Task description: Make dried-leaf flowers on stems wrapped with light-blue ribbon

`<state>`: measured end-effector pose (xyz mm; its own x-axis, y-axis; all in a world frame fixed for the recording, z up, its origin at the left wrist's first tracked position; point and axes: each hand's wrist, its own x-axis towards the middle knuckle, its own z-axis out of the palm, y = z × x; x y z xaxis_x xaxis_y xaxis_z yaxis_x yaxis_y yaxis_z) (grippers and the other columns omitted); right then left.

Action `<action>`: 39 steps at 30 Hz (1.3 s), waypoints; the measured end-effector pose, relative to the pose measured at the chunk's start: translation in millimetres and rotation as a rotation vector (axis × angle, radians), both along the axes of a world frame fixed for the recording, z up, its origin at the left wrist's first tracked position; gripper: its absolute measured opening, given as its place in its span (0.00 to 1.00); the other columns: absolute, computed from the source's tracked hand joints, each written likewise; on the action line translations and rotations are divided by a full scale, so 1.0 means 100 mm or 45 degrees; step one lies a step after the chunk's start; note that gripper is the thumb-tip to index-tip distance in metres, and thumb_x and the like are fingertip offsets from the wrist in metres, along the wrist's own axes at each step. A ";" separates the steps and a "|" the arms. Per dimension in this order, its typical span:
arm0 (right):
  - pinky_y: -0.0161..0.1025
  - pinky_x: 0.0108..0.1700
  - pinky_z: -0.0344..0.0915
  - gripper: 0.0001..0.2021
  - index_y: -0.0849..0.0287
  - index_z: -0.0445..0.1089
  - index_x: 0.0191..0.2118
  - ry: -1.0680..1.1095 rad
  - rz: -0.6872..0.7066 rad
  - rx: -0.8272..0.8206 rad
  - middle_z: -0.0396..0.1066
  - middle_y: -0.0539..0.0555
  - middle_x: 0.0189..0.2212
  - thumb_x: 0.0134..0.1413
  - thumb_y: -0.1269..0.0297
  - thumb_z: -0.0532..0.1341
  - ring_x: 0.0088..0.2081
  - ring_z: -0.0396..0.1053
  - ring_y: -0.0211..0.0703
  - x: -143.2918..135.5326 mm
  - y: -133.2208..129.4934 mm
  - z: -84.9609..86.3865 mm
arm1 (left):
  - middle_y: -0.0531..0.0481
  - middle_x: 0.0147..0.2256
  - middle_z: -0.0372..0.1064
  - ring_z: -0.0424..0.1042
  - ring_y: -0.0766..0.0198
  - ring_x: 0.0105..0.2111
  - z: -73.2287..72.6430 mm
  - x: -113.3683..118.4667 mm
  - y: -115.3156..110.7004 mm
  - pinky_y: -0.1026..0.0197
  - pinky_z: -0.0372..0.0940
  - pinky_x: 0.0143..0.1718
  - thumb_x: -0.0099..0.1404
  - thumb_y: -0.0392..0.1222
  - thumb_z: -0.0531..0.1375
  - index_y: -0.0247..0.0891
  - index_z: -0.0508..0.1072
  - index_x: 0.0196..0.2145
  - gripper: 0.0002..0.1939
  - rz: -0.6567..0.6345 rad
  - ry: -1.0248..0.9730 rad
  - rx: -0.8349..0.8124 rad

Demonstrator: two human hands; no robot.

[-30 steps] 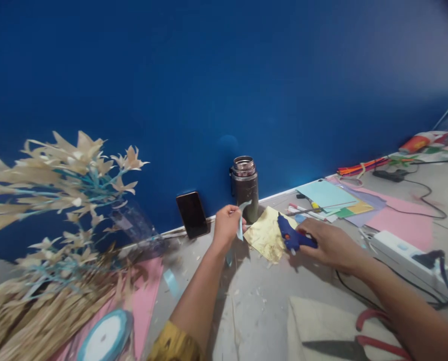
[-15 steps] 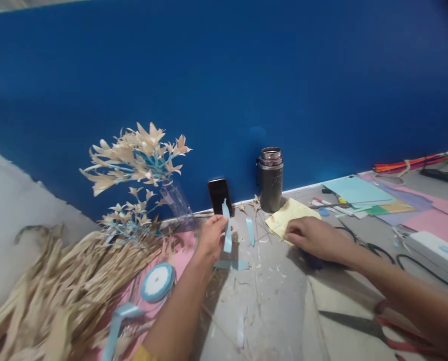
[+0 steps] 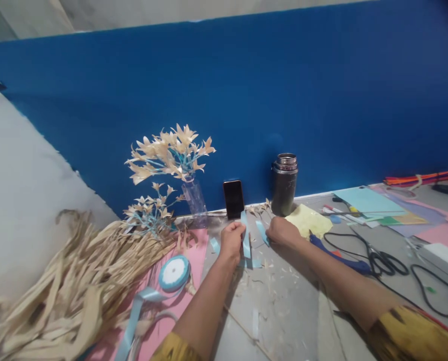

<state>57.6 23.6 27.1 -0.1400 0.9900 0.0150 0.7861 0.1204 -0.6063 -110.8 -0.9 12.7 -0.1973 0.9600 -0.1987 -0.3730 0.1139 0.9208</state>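
Observation:
My left hand [image 3: 232,241] pinches a light blue ribbon strip [image 3: 246,240] upright between thumb and fingers, in front of the phone [image 3: 233,198]. To its right my right hand [image 3: 283,231] is closed, its fingertips low over the table beside another short blue ribbon strip [image 3: 261,232]. Whatever is in those fingers is hidden. Further cut pieces of blue ribbon [image 3: 254,263] lie below and beside my left hand. Thin dried flower stems [image 3: 263,206] rest behind the hands. A crumpled yellow paper [image 3: 309,220] lies just right of my right hand.
At left, a ribbon spool [image 3: 174,273] sits on pink paper beside dried husks [image 3: 58,281] and a clear vase [image 3: 194,203] of husk flowers. A flask [image 3: 284,185] stands behind. Blue-handled pliers [image 3: 339,255], black scissors [image 3: 385,261], cables and coloured papers [image 3: 370,202] lie right.
My right hand has moved left from the yellow paper to beside the short ribbon strip, uncovering the pliers. The left hand still holds its ribbon. The view has shifted left and tilted up.

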 end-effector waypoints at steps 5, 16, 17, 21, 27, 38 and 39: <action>0.39 0.34 0.60 0.10 0.58 0.70 0.27 0.022 -0.048 0.149 0.74 0.54 0.27 0.57 0.62 0.59 0.32 0.71 0.46 0.16 -0.26 0.29 | 0.55 0.17 0.66 0.63 0.70 0.16 0.06 0.06 -0.04 0.67 0.58 0.19 0.44 0.40 0.68 0.35 0.72 0.25 0.10 -0.008 -0.039 0.012; 0.37 0.29 0.57 0.10 0.56 0.68 0.25 0.604 0.063 0.147 0.69 0.49 0.21 0.54 0.57 0.59 0.24 0.63 0.41 0.10 -0.76 0.14 | 0.53 0.22 0.69 0.64 0.71 0.20 0.30 0.32 -0.27 0.67 0.59 0.23 0.51 0.42 0.66 0.34 0.78 0.32 0.10 -0.019 0.094 0.142; 0.36 0.28 0.57 0.11 0.56 0.68 0.25 0.633 0.059 0.125 0.69 0.49 0.21 0.54 0.57 0.59 0.23 0.63 0.40 0.10 -0.75 0.14 | 0.53 0.23 0.70 0.64 0.70 0.20 0.30 0.34 -0.29 0.67 0.59 0.24 0.51 0.43 0.66 0.34 0.78 0.32 0.11 -0.012 0.089 0.153; 0.36 0.24 0.55 0.11 0.55 0.67 0.26 0.749 0.035 0.062 0.66 0.47 0.19 0.55 0.56 0.58 0.20 0.60 0.38 0.09 -0.75 0.15 | 0.52 0.22 0.69 0.65 0.69 0.21 0.31 0.39 -0.31 0.67 0.60 0.24 0.49 0.43 0.67 0.33 0.78 0.32 0.13 -0.022 0.033 0.142; 0.35 0.24 0.56 0.12 0.55 0.66 0.26 0.798 0.047 0.024 0.64 0.46 0.17 0.56 0.55 0.58 0.19 0.61 0.38 0.04 -0.82 0.15 | 0.52 0.21 0.69 0.65 0.68 0.19 0.26 0.41 -0.33 0.66 0.60 0.22 0.49 0.45 0.68 0.34 0.77 0.33 0.15 -0.066 -0.067 0.112; 0.35 0.21 0.54 0.11 0.54 0.65 0.23 0.791 0.058 -0.059 0.63 0.46 0.13 0.52 0.55 0.58 0.16 0.61 0.38 -0.03 -0.86 0.13 | 0.48 0.24 0.73 0.71 0.65 0.25 0.23 0.46 -0.34 0.65 0.65 0.28 0.48 0.40 0.67 0.33 0.77 0.29 0.10 -0.023 -0.205 0.106; 0.35 0.21 0.54 0.11 0.54 0.65 0.23 0.790 0.057 -0.060 0.64 0.46 0.13 0.52 0.56 0.58 0.16 0.61 0.38 -0.03 -0.85 0.13 | 0.48 0.24 0.73 0.71 0.65 0.25 0.23 0.47 -0.35 0.65 0.65 0.28 0.48 0.40 0.68 0.33 0.77 0.29 0.10 -0.025 -0.214 0.110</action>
